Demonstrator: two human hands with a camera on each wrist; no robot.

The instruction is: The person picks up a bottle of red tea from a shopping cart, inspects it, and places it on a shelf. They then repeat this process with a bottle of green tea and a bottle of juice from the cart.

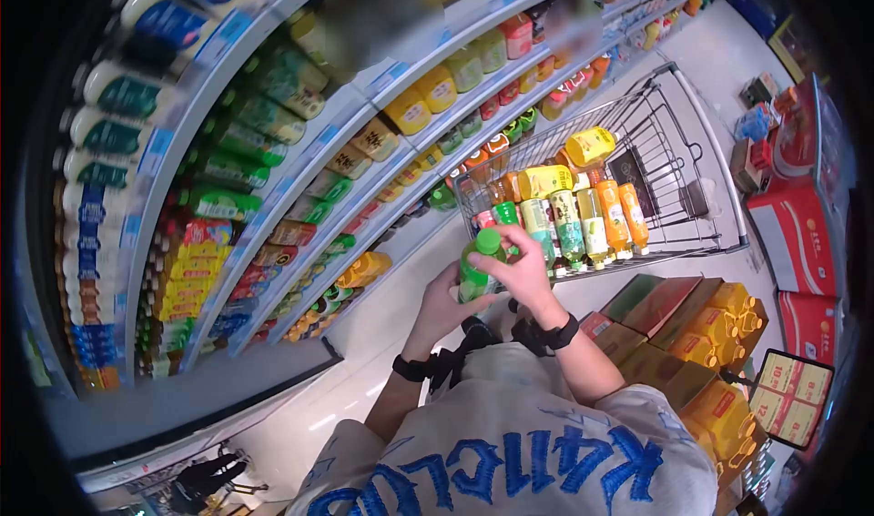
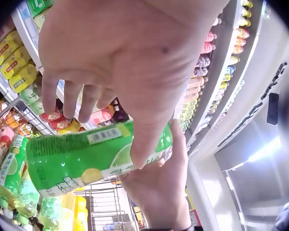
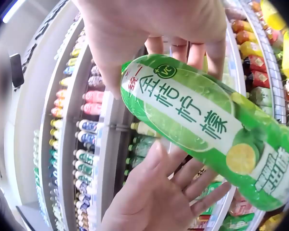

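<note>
Above the near end of a wire shopping cart [image 1: 678, 143], both hands meet round a green plastic bottle [image 1: 475, 270]. That bottle is smooth and rounded, capped in green, and wrapped in a glossy green label printed with lime slices and large characters. The right hand [image 1: 523, 266] comes over its upper part, thumb and fingers curled round the bottle's shoulder in a firm grasp. The left hand [image 1: 443, 307] lies under the bottle's lower part, palm up, its fingers only loosely bent; in the right wrist view they look spread and relaxed beneath the label rather than clenched, though how much they press is hard to judge. The bottle hangs tilted between the two hands, just beside the cart's near rim.

Inside the cart stand slim bottled drinks [image 1: 583, 216] in yellow, pale green and orange, packed side by side against the metal grid. Curved refrigerated shelves [image 1: 300, 179] of more bottles fill the left. Stacked cardboard cases [image 1: 701, 325] with yellow jugs sit to the right on the pale, shiny floor.
</note>
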